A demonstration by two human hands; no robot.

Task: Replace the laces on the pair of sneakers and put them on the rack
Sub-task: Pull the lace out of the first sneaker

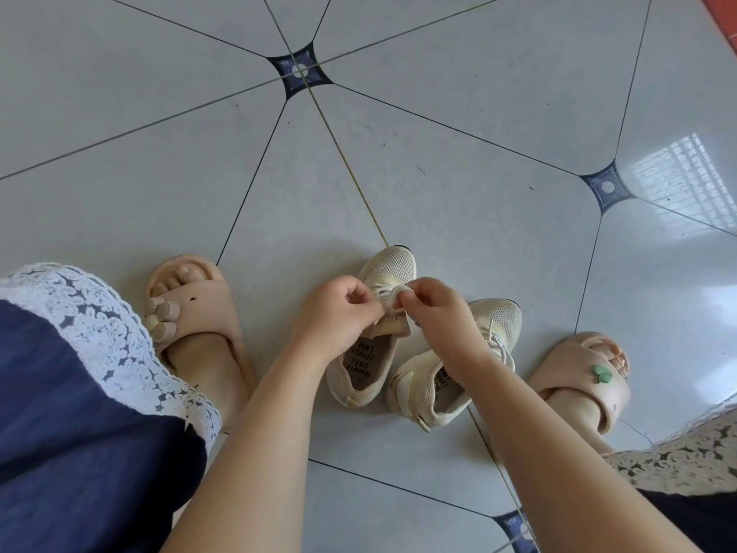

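So the pair is sitting on the grey tiled floor [438, 153], right between the person's feet, toes pointing away from them. Both hands are working over the first sneaker [393, 263], the one further left in the view. The left hand [339, 313] is curling its fingers in, thumb and forefinger pinching the cream lace [395, 295] just above the tongue [393, 328]. The right hand [432, 313] is pinching the same lace from the other side, with its other fingers tucked in rather than spread. The lace is bunching into a small loop between the two pinches. The shoe's opening is facing up, so the insole print "DON'T FORGET" is showing. The second sneaker [498, 319] is lying just beside it on the right, looking a bit tipped onto its side, with its own laces [496, 345] threaded in. Can't tell if the two shoes are actually touching near the heels. The right forearm is crossing over that second shoe. The feet are wearing beige slides, the left slide [207, 309] and the right slide [590, 387], which has a green leaf charm [602, 375]. A navy garment with white lace trim [99, 333] is filling the lower left corner.
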